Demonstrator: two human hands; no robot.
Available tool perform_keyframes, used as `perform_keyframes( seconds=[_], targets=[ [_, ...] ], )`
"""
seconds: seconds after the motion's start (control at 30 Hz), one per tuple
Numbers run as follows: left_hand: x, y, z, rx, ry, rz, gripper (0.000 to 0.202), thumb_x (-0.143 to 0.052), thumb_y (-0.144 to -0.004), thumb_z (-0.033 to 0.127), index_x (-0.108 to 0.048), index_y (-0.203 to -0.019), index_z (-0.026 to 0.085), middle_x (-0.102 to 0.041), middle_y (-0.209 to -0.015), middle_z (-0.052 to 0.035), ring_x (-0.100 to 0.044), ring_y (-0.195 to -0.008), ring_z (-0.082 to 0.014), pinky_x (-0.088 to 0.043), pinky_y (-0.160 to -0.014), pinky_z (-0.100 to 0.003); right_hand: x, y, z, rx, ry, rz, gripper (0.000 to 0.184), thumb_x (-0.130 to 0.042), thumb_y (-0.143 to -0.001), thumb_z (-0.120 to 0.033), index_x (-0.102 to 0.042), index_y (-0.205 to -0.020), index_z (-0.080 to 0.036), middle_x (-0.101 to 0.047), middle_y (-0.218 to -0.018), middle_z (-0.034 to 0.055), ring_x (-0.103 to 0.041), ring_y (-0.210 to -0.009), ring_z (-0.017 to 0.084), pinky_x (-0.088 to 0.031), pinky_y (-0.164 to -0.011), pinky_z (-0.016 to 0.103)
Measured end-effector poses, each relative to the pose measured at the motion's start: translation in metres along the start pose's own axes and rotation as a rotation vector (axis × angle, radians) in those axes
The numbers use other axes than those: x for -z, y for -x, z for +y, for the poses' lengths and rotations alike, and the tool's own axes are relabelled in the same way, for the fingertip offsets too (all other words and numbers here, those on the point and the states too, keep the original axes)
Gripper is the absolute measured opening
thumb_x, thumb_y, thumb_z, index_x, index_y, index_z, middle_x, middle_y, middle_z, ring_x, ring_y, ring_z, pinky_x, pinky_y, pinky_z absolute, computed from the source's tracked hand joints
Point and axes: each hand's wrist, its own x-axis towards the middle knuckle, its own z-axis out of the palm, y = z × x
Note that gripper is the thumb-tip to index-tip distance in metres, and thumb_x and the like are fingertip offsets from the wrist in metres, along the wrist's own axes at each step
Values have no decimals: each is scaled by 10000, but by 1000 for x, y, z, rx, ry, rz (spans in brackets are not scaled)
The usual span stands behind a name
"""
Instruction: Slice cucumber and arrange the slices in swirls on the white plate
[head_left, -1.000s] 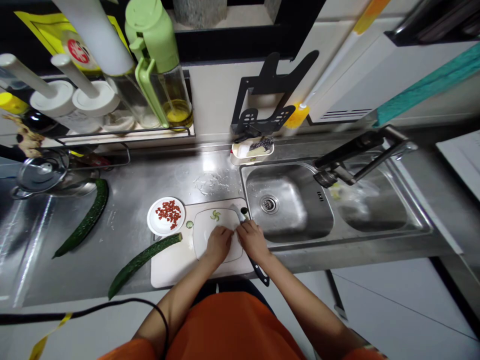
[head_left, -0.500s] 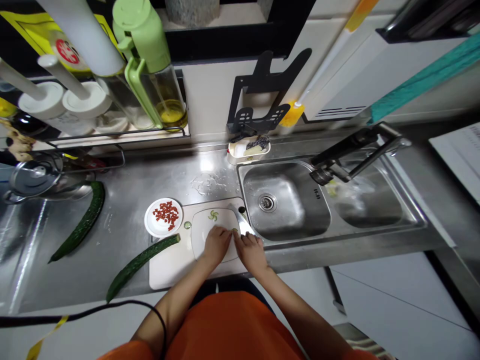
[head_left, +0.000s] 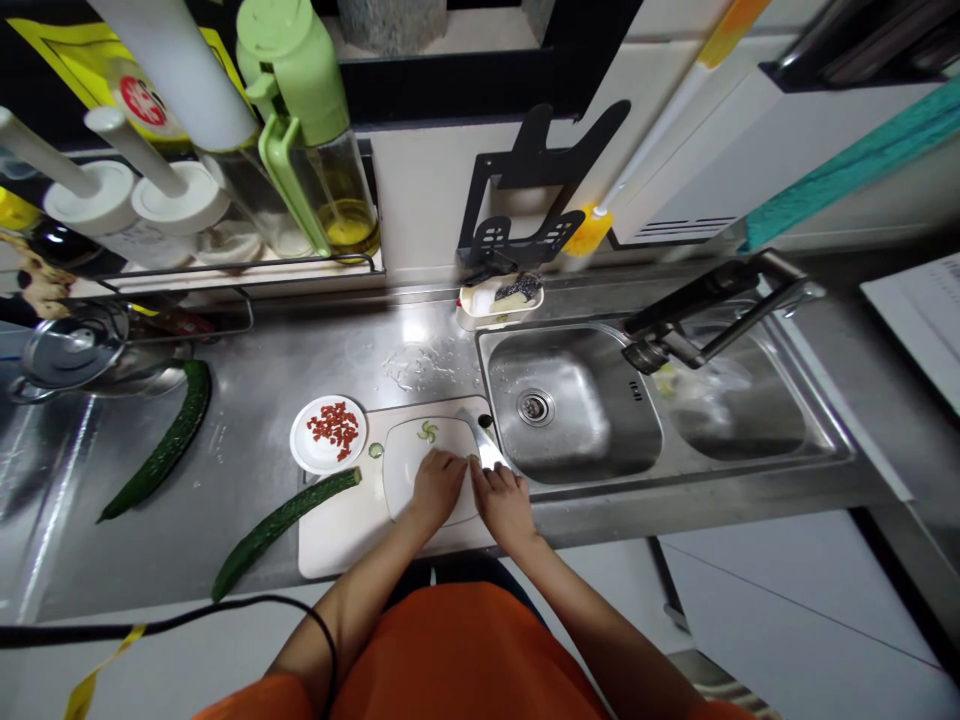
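My left hand [head_left: 439, 490] and my right hand [head_left: 502, 500] meet over the right side of a white plate [head_left: 401, 480], fingers closed. At my right fingertips shows a tiny greenish bit, apparently cucumber; what my left fingers pinch, if anything, is hidden. Near the plate's far edge, thin green cucumber slices [head_left: 427, 431] lie in a fan. The plate rests on a pale cutting board [head_left: 330, 540]. A knife [head_left: 489, 450] lies at the board's right, partly hidden by my right hand. A cut cucumber [head_left: 289, 525] overlaps the board's left edge, with a round cucumber end [head_left: 376, 451] nearby.
A white dish [head_left: 304, 440] of chopped red pieces stands at the board's far left corner. Another cucumber [head_left: 165, 450] lies further left by a lidded pot [head_left: 71, 350]. A double sink [head_left: 577, 470] with a black faucet [head_left: 690, 305] is at right. Bottles and jars line a shelf [head_left: 300, 262].
The hands stay over the plate's right side, with the fingertips slightly further apart. The whole view has shifted very slightly; the other things lie as before.
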Motion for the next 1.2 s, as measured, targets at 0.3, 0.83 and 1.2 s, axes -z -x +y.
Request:
perform_keyframes(
  seconds=[0.3, 0.83, 1.2],
  targets=[
    [0, 0, -1, -3, 18, 6, 232, -454, -914, 245, -673, -862, 191, -622, -802, -54, -531, -820, -172, -436, -776, -318, 2, -1, 1, 19, -17, 21, 430, -463, -914, -168, -469, -1344, -152, -669, -912, 100, -493, -1060, 249, -295, -769, 356],
    [92, 38, -72, 354, -215, 268, 266, -503, -866, 245, -677, -1066, 218, -602, -1048, -97, -496, -1006, -238, -400, -908, -391, 6, -3, -19, 62, -144, 127, 271, -503, -907, -224, -634, -1143, -195, -667, -813, 65, -531, -982, 229, -301, -792, 335],
    [85, 37, -69, 514, -379, 166, 276, -555, -816, 253, -676, -1063, 233, -474, -1209, -126, -372, -1065, -318, -351, -841, -456, 9, -4, -37, 96, -187, -4, 238, -530, -884, -220, -658, -1084, -212, -658, -816, 61, -527, -912, 215, -316, -779, 329]
  ],
)
